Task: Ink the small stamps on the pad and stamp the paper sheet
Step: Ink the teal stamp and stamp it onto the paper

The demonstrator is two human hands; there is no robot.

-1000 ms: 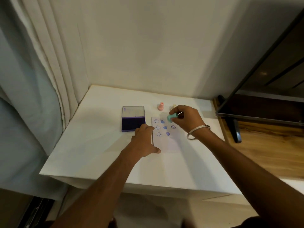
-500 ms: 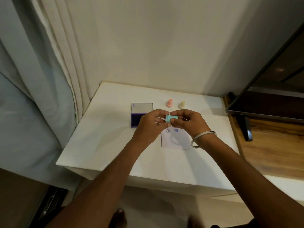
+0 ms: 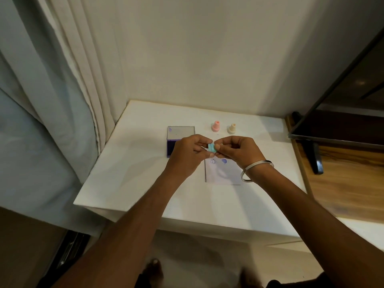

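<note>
A small teal stamp (image 3: 212, 147) is pinched between my left hand (image 3: 190, 155) and my right hand (image 3: 235, 150), both raised above the white table (image 3: 133, 175). Under my hands lies the paper sheet (image 3: 223, 175), with a smiley print and a solid blue print showing; its upper part is hidden by my fingers. The purple ink pad (image 3: 170, 146) stands open to the left of the sheet, its lid (image 3: 181, 133) tipped back. A pink stamp (image 3: 216, 126) and a cream stamp (image 3: 232, 128) stand upright behind the sheet.
Curtains (image 3: 52, 100) hang at the left and a plain wall closes the back. A dark screen (image 3: 342, 113) on a black foot (image 3: 315, 159) stands on a wooden surface to the right. The table's front edge runs below my forearms.
One second ago my right hand alone held the teal stamp over the sheet while my left hand pressed the paper. My left hand has since risen to grip the stamp too.
</note>
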